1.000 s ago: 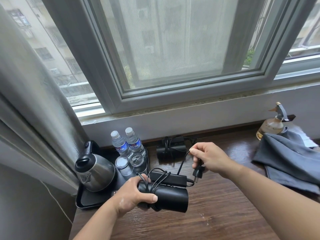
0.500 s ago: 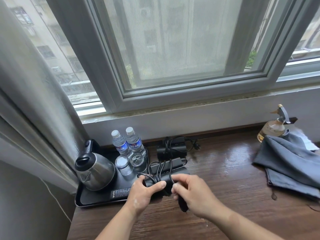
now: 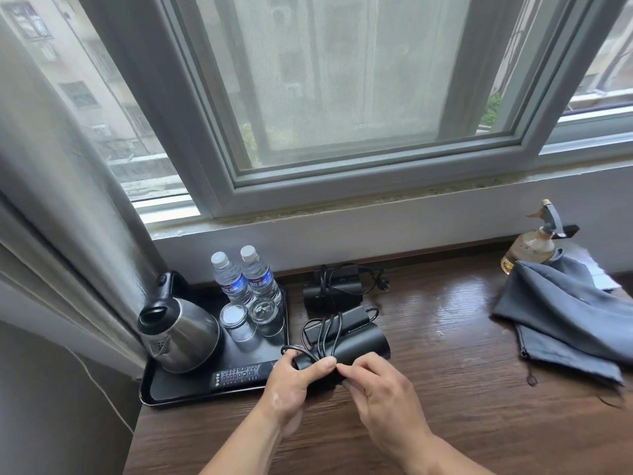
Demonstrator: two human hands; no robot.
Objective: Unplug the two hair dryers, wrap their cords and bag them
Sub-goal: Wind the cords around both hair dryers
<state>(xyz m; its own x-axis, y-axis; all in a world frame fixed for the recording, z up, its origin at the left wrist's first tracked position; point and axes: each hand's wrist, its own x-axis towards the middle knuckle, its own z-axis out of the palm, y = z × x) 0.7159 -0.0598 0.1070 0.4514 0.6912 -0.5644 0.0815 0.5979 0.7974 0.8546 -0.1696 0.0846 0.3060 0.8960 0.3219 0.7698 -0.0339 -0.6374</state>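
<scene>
A black hair dryer (image 3: 359, 344) lies on the wooden table with its cord (image 3: 323, 332) looped several times around its body. My left hand (image 3: 294, 378) grips the dryer's near end, thumb on top. My right hand (image 3: 376, 385) pinches the cord's end against that same end; the plug is hidden under my fingers. A second black hair dryer (image 3: 334, 291) sits behind it near the wall, cord wrapped around it and its plug (image 3: 383, 284) lying loose to the right. Grey cloth bags (image 3: 561, 313) lie flat at the right.
A black tray (image 3: 205, 394) at the left holds a steel kettle (image 3: 178, 332), two water bottles (image 3: 245, 281), two upturned glasses (image 3: 248, 315) and a remote (image 3: 243, 371). A spray bottle (image 3: 534, 243) stands behind the bags. A curtain (image 3: 58, 200) hangs at the left.
My right hand brought the plug end down from above the dryer to its near end. The dryer was lowered onto the table, and the last loose cord is now wound on.
</scene>
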